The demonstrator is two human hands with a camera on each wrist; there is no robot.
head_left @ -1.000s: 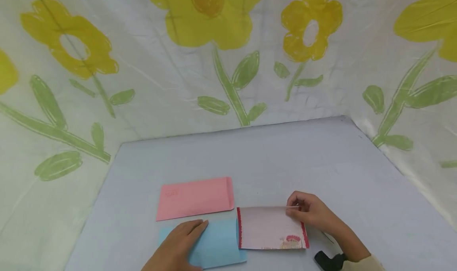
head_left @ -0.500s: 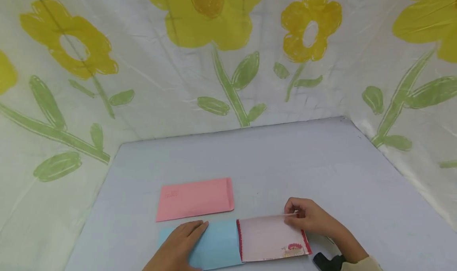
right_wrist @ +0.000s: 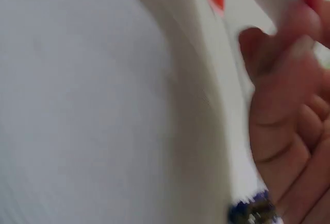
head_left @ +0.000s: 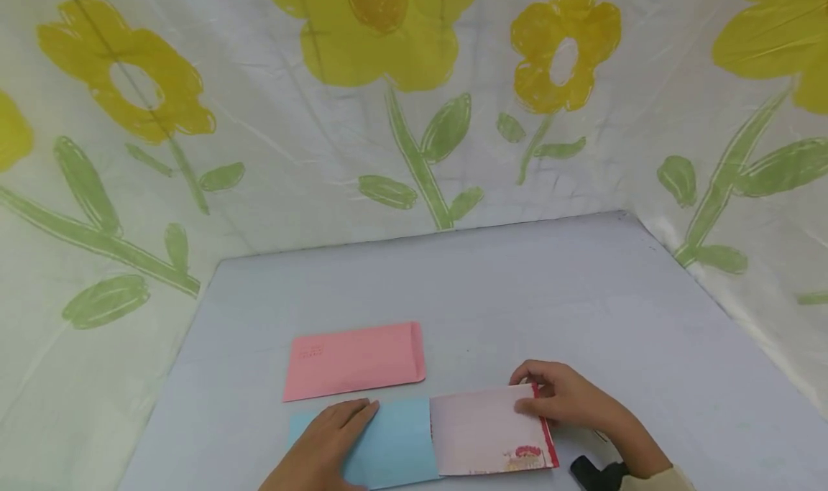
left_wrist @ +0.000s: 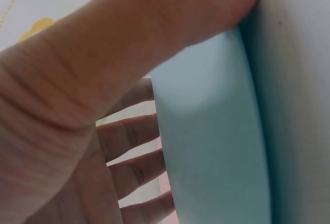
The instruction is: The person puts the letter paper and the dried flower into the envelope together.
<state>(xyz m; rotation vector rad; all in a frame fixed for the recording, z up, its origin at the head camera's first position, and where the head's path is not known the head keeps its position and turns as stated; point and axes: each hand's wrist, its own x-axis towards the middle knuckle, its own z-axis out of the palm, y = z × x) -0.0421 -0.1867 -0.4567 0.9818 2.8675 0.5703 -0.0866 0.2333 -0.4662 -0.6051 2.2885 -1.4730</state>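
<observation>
A light blue envelope (head_left: 401, 444) lies at the front of the table, its mouth toward the right. My left hand (head_left: 330, 433) spans and grips it, the thumb at the near edge and the fingers reaching to the far edge. In the left wrist view, the thumb (left_wrist: 206, 7) overlaps the blue paper. My right hand (head_left: 556, 394) pinches the upper right corner of a pale pink card (head_left: 485, 430) with red side borders and a small printed picture. The card's left end sits in the envelope's mouth, its left border mostly hidden. The right wrist view is blurred.
A pink envelope (head_left: 356, 361) lies flat behind the blue one. A black object (head_left: 595, 473) is beside my right wrist. The pale table (head_left: 517, 282) ends at a white curtain (head_left: 291, 153) with yellow flowers.
My right hand has brought the card toward me, then left, so its left end has slid into the blue envelope. My left hand stays nearly still.
</observation>
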